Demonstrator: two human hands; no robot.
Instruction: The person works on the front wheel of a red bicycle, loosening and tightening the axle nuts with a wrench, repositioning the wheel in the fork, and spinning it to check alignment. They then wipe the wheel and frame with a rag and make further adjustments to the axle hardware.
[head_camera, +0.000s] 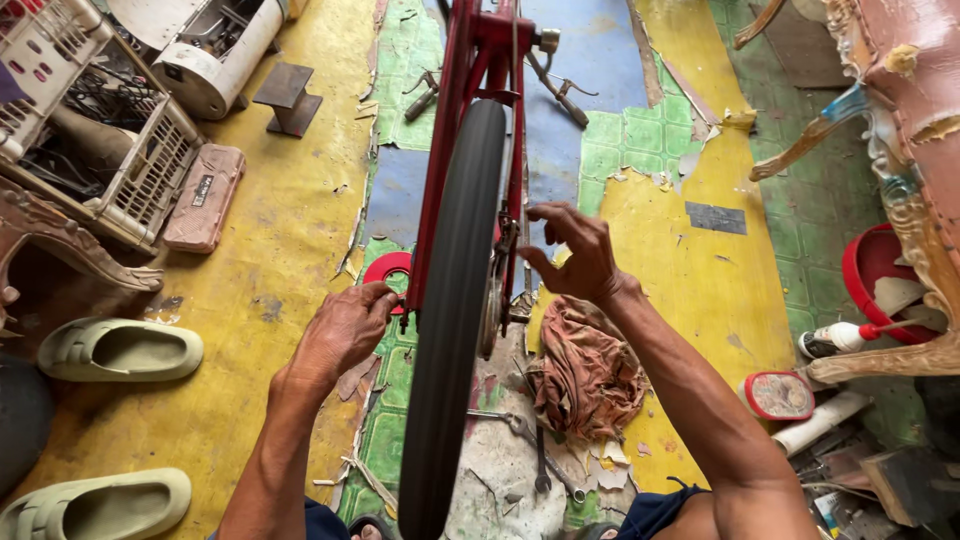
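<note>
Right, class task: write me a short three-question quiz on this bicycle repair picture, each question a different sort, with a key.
1. True or false: the left hand is at the wheel axle on the left side of the red bicycle frame.
2. Multiple choice: what lies on the floor under the right hand? A) a crumpled brownish rag B) a blue bucket C) a folded newspaper
3. Fill in: the two pale green ______ lie on the yellow floor to the left of the black tyre.

Key
1. True
2. A, the crumpled brownish rag
3. sandals: one sandal, the other sandal
</note>
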